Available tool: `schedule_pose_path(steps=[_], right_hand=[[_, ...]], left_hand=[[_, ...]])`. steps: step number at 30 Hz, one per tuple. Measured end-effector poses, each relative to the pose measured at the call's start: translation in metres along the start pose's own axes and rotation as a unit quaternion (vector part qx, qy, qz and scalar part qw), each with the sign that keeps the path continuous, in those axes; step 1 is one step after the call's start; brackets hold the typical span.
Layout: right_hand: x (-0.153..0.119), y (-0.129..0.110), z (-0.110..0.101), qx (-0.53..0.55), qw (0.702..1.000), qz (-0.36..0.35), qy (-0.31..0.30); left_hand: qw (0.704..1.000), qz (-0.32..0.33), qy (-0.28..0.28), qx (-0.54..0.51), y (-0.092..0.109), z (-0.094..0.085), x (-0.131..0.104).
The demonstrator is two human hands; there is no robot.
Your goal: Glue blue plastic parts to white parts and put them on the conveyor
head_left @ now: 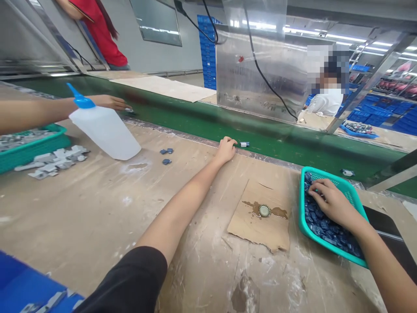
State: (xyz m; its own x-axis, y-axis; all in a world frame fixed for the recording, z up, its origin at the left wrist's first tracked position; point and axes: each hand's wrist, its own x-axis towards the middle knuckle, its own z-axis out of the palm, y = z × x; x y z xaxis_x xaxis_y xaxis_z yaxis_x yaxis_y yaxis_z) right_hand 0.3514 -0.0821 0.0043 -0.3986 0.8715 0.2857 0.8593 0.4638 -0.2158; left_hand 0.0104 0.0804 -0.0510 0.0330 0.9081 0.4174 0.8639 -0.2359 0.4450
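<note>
Head view, starting nearest: a blue bin corner [19, 282] sits at the lower left with grey pieces in it. On the worn wooden bench [97, 217] lies a torn cardboard scrap [260, 221] with a bottle cap [264, 211] set in a brown, glue-like stain.

Just right of it stands a teal basket [353, 198] heaped with small dark blue parts [325, 230]. The right hand [330, 202] rests in the pile, fingers curled down among the parts; whether it pinches one, I cannot tell. These parts look small, light, hard and stiff, probably moulded plastic, so they should be easy to pinch at the edges between thumb and forefinger, and unlikely to break, though prone to scatter.

Farther out, the left hand [225, 150] reaches the bench edge, fingers narrowly bent, fingertips beside a small blue-and-white part [244, 144] lying on the green conveyor belt [195, 117]. It seems to hold nothing, though the hand is small here. A few loose blue parts [166, 152] lie on the bench near a tilted white squeeze bottle [104, 128] with a blue nozzle.

At far left a co-worker's hand [110, 102] reaches to the belt, near a second teal tray [32, 150] of grey pieces. Beyond stand a metal housing [260, 78] and stacked blue crates [206, 52].

No brand, label or writing is readable anywhere.
</note>
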Motion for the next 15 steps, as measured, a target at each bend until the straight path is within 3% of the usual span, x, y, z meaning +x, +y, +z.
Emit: schedule_pose_path(steps=[2,6,15], right_hand=[[0.001,-0.004,-0.002,0.003,1.0,-0.003,0.013],[0.001,-0.013,-0.006,0.03,0.999,-0.011,-0.034],[0.0,-0.016,-0.01,0.032,0.998,-0.008,-0.054]], left_hand=[[1.0,0.006,0.002,0.001,-0.001,0.002,0.0],[1.0,0.023,0.006,-0.002,-0.003,0.004,0.002],[0.998,0.059,0.016,-0.018,-0.004,0.001,0.003]])
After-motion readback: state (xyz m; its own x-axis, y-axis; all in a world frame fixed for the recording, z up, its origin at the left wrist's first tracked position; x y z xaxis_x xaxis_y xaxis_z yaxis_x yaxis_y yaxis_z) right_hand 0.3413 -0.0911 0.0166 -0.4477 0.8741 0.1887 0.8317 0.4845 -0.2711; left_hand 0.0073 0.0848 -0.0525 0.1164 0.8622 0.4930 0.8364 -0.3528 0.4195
